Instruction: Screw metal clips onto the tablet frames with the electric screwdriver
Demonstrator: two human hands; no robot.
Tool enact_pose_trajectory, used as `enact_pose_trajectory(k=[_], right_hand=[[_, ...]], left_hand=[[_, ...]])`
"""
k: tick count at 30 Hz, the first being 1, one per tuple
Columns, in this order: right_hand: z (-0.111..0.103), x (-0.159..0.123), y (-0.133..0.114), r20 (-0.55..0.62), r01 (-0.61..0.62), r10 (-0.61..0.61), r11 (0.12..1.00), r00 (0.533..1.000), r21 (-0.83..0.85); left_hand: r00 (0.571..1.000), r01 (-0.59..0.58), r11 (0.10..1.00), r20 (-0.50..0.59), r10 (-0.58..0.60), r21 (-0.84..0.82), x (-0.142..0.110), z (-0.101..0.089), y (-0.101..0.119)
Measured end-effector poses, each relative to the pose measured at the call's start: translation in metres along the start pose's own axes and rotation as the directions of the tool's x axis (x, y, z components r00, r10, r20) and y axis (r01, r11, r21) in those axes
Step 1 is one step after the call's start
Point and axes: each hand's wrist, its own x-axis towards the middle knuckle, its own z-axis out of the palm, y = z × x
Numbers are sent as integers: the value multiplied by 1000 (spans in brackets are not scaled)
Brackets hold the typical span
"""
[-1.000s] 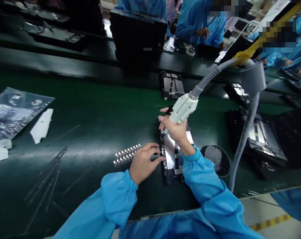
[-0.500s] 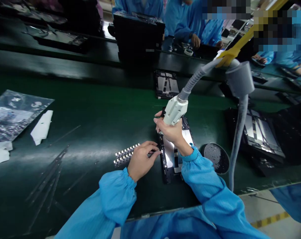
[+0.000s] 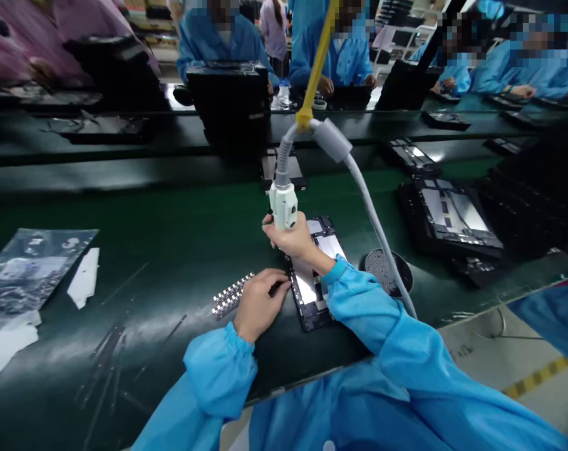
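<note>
My right hand (image 3: 295, 239) is wrapped round a white electric screwdriver (image 3: 284, 207), held upright with its grey cable rising from the top. Its tip is hidden behind the hand, over the left edge of an opened tablet (image 3: 305, 283) with silver panels and a black frame. At that same edge is my left hand (image 3: 259, 304), thumb and fingers pinched together and touching the frame; anything between them is too small to make out. Beside the left hand lie black strips with pale squares (image 3: 230, 297), partly covered by its fingers. Right of the tablet stands a round black dish (image 3: 408, 279) of small screws.
A yellow strap (image 3: 319, 56) suspends the cable. More opened tablets (image 3: 457, 210) are stacked at right; another (image 3: 293, 166) lies behind the screwdriver. A plastic bag (image 3: 39, 266), white paper pieces (image 3: 84, 279) and thin dark strips (image 3: 105, 360) lie left. Co-workers sit across the bench.
The head view has shifted, showing more of the far side. The screwdriver has gone from leaning to nearly upright, over the tablet's left edge. My left hand stays at that edge, fingers still pinched.
</note>
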Motion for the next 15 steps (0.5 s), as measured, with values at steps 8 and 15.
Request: enact_pose_trajectory(k=[8, 15], right_hand=[[-2, 3, -11, -45, -47, 47, 999, 998, 15], [-52, -19, -55, -142, 77, -51, 980, 989, 186]], left_hand=[[867, -497, 862, 88, 490, 100, -57, 33, 55], [772, -628, 761, 257, 581, 166, -69, 41, 63]])
